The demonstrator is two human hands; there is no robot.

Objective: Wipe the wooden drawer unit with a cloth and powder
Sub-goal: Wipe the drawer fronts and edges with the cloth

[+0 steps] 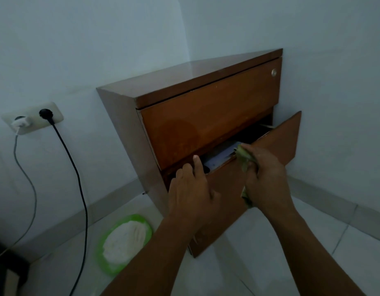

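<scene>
A brown wooden drawer unit (206,116) stands in the room's corner. Its upper drawer is closed, and its lower drawer (278,144) is pulled out at an angle, with papers visible inside. My left hand (191,189) rests on the lower drawer's top edge, its index finger reaching into the gap. My right hand (266,178) is closed on a greenish cloth (244,157) pressed against the drawer front's top edge. A green plate (101,259) heaped with white powder (125,240) lies on the floor to the left of the unit.
A wall socket (33,117) at the left holds a white charger and a black plug; their cables (78,178) hang down to the floor. White tiled floor (312,242) surrounds the unit. A dark object (5,272) sits at the bottom left.
</scene>
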